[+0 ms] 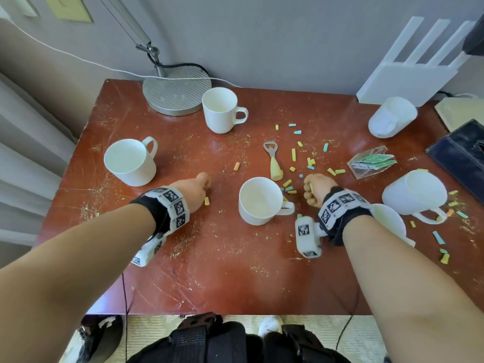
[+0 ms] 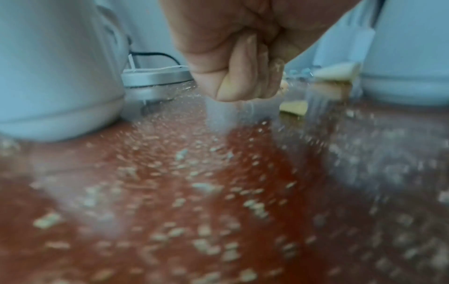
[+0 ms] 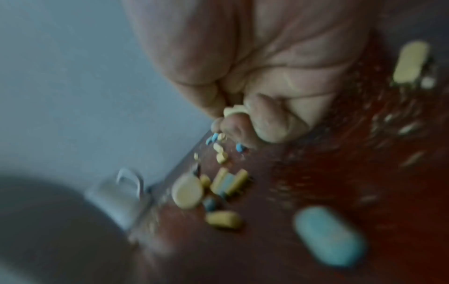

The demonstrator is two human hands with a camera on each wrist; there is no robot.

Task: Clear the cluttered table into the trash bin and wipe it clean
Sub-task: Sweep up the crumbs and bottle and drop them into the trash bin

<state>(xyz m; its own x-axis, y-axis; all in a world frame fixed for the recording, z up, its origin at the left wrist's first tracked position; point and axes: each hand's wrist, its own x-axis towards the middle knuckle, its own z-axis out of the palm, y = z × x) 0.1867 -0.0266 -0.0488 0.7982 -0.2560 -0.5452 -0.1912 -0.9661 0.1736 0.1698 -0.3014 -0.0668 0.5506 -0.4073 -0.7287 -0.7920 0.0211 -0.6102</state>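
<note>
Coloured chalk-like pieces (image 1: pixel 293 154) and fine crumbs lie scattered over the red-brown table (image 1: pixel 209 271). My left hand (image 1: pixel 205 183) is curled into a fist just above the table, with a yellow bit at its fingertips (image 2: pixel 243 82). One yellow piece (image 1: pixel 207 200) lies right beside it. My right hand (image 1: pixel 310 188) is also curled, to the right of the middle white mug (image 1: pixel 260 201). It pinches a pale yellow piece (image 3: pixel 234 110); more yellow and blue pieces (image 3: pixel 228 182) lie just beyond it. No trash bin or cloth is in view.
Several white mugs stand or lie around: left (image 1: pixel 131 162), back (image 1: pixel 220 110), and two on their sides at right (image 1: pixel 391 117) (image 1: pixel 415 192). A bottle opener (image 1: pixel 273 161), a plastic packet (image 1: pixel 372 162), a lamp base (image 1: pixel 176 94) and a dark case (image 1: pixel 461 155) are also here.
</note>
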